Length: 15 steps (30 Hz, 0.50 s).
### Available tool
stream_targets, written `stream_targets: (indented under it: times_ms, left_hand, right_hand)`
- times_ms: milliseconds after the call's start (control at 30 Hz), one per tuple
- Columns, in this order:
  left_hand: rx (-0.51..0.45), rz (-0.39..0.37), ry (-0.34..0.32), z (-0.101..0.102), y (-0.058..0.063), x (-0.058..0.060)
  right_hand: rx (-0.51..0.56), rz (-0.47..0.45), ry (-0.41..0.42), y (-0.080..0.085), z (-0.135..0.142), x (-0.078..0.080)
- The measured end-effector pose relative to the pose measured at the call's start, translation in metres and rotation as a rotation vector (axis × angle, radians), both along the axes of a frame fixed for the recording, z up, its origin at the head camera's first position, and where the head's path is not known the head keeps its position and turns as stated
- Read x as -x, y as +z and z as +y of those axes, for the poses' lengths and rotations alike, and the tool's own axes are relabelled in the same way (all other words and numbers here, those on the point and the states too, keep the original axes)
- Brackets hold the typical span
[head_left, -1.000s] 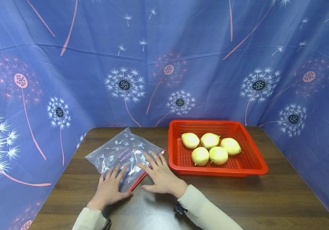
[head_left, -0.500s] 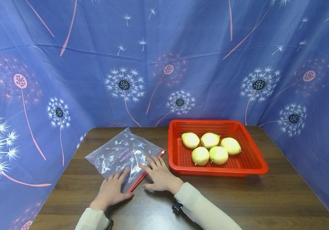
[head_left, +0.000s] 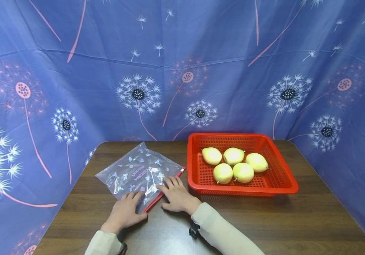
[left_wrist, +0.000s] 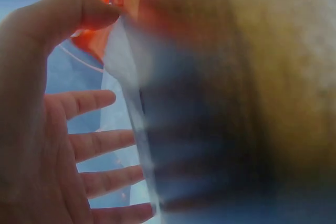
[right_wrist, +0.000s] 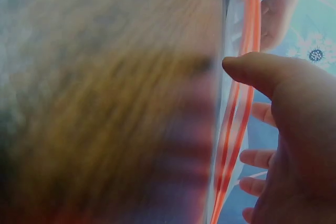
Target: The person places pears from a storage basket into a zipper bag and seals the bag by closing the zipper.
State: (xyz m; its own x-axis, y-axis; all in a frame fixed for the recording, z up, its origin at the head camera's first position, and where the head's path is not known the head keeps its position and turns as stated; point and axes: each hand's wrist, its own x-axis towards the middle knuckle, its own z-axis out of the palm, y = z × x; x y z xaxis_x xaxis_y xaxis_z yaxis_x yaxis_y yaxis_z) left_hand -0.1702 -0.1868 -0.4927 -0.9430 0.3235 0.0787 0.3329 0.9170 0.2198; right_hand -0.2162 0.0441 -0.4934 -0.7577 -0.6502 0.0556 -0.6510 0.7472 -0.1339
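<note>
My left hand (head_left: 125, 212) and right hand (head_left: 179, 196) have just drawn back slightly towards 6 o'clock, apart, fingers loosely spread, clamped on nothing. The clear, printed plastic bag (head_left: 131, 170) lies flat at my 11 o'clock; I judge my hands better placed now for its red zip edge (head_left: 153, 202). Five yellow pears (head_left: 223, 173) sit in the red, rectangular plastic basket (head_left: 243, 190) at 1 o'clock.
</note>
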Motion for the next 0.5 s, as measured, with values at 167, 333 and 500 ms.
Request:
stream_targets:
  times_ms: [167,333,500]
  left_hand:
    - [-0.024,-0.001,0.002,-0.0008,0.003,-0.0007]
    - [-0.029,0.025,0.008,0.0007,0.0051,-0.0026]
    - [-0.032,0.191,-0.043,0.003,0.0036,-0.0011]
  right_hand:
    - [-0.006,-0.01,-0.008,-0.0015,0.0,0.0009]
    - [-0.018,-0.006,-0.011,-0.0028,0.0001,0.0014]
    - [-0.029,0.025,-0.013,-0.0005,-0.0005,0.0013]
